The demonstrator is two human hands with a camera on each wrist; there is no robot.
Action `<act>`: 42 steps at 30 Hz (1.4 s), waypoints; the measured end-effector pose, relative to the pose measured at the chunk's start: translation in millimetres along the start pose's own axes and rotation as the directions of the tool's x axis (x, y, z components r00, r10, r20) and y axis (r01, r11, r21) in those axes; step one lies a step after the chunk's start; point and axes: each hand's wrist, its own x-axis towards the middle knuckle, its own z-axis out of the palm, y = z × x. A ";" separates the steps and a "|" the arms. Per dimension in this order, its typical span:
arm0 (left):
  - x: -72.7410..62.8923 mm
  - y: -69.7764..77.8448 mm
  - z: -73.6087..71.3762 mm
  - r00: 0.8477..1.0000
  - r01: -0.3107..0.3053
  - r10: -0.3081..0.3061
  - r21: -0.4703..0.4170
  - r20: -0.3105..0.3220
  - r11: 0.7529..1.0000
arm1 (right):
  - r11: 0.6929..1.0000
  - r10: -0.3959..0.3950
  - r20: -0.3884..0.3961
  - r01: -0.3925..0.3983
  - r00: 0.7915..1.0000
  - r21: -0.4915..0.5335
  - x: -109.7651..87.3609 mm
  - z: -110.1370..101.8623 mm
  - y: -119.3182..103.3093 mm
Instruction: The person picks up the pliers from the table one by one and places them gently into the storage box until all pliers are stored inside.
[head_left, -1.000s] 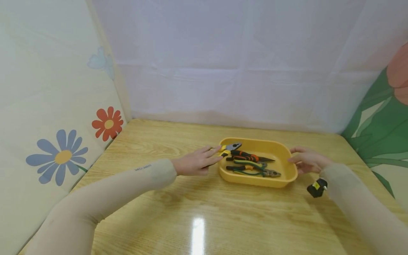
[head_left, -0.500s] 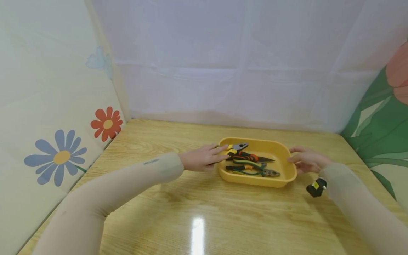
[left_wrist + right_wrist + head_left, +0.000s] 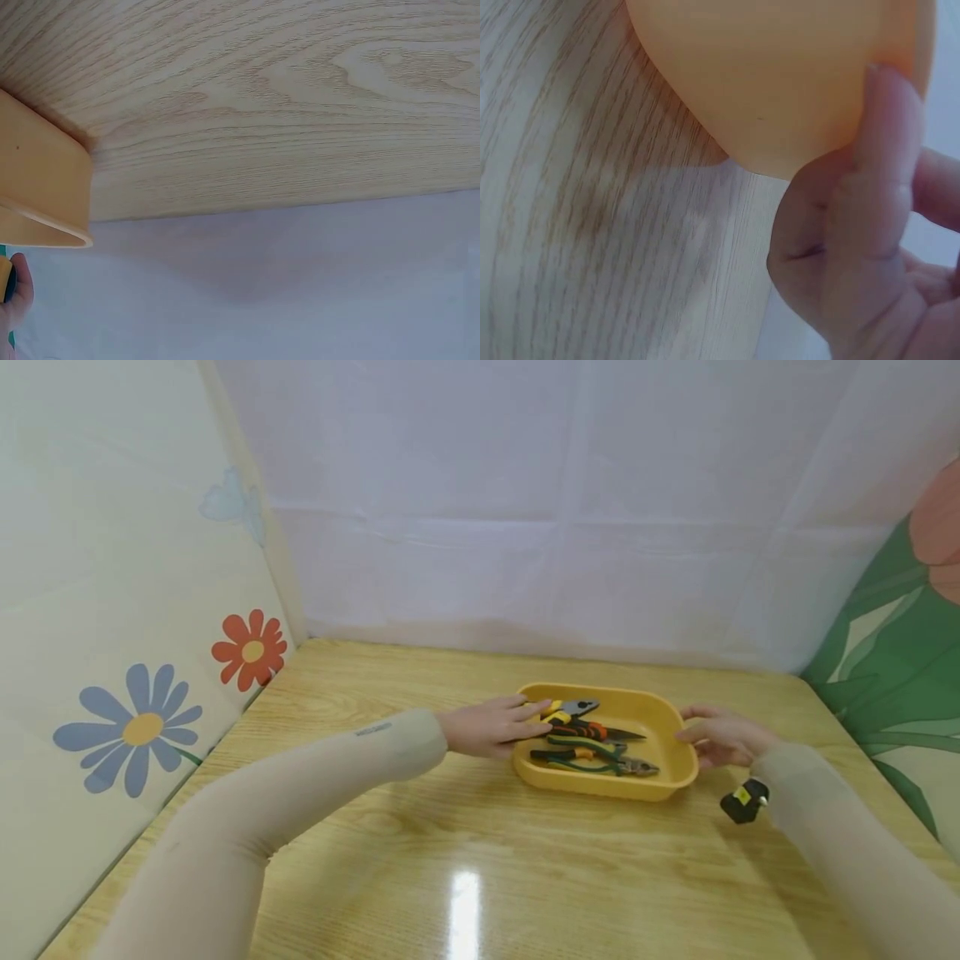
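A yellow plastic tray (image 3: 600,789) sits on the wooden table and holds several hand tools. My left hand (image 3: 487,725) reaches over its left end, gripping yellow-and-black pliers (image 3: 581,707) by the handles, their steel head pointing right above the tray floor. Beneath and in front of them lie a red-and-black handled tool (image 3: 592,731) with a dark pointed head and green-handled pliers (image 3: 637,767). My right hand (image 3: 723,735) holds the tray's right end, fingers at the rim. In the right wrist view, a digit presses against the tray's outer wall (image 3: 757,82).
The wooden table (image 3: 405,860) runs back to a pale cloth wall (image 3: 450,568). Printed flower panels (image 3: 142,727) stand at the left and right sides. A small black device (image 3: 744,800) is at my right wrist, close to the tray.
My left hand has moved right, carrying the yellow-and-black pliers from the tray's left rim further inside it. My right hand and the tray hold their place.
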 end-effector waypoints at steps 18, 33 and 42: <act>29.5 5.1 -9.8 0.974 0.071 -0.068 -0.006 0.217 0.997 | 1.000 0.001 -0.003 -0.001 1.000 -0.012 1.8 -0.2 0.7; 48.8 5.6 -6.9 0.971 -0.002 -0.007 0.037 0.240 0.999 | 1.000 -0.010 0.003 0.010 1.000 -0.007 -2.1 3.1 -1.1; 59.6 6.7 -3.5 0.960 -0.003 -0.004 0.025 0.281 1.000 | 1.000 0.003 -0.013 -0.003 1.000 -0.022 -4.1 6.6 -3.9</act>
